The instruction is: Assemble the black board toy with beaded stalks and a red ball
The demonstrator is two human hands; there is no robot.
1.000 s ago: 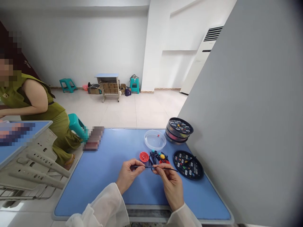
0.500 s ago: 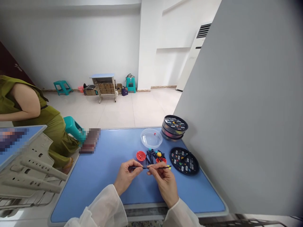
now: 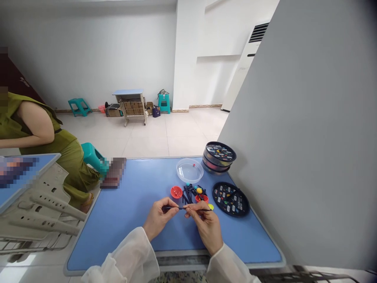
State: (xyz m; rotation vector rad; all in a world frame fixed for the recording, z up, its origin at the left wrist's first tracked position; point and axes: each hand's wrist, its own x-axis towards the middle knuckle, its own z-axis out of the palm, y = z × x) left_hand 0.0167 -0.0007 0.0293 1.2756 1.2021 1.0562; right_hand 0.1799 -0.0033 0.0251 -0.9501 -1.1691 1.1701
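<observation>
Both hands pinch thin black rods end to end over the near part of the blue table. My left hand [image 3: 159,217] is closed on one black rod [image 3: 169,207]. In my right hand [image 3: 207,225] is the other black rod [image 3: 205,210], its far end sticking out to the right. The inner ends meet between my fingertips; whether they are joined I cannot tell. Just beyond lie a red half-ball cup [image 3: 176,192], a pile of black rods [image 3: 189,194], a second red cup [image 3: 202,199] partly hidden by my right hand, a yellow ball [image 3: 199,190] and a lime-yellow piece [image 3: 211,206].
A clear round tray [image 3: 190,171] holds a small red piece. Right of it stands a stack of round containers [image 3: 219,157], with a black printed lid [image 3: 231,199] nearer me. A dark flat box [image 3: 114,173] lies at the table's left edge; beyond sits another person [image 3: 38,125].
The whole view has shifted slightly. My hands keep the same pinch on the rods, and the things on the table lie as before.
</observation>
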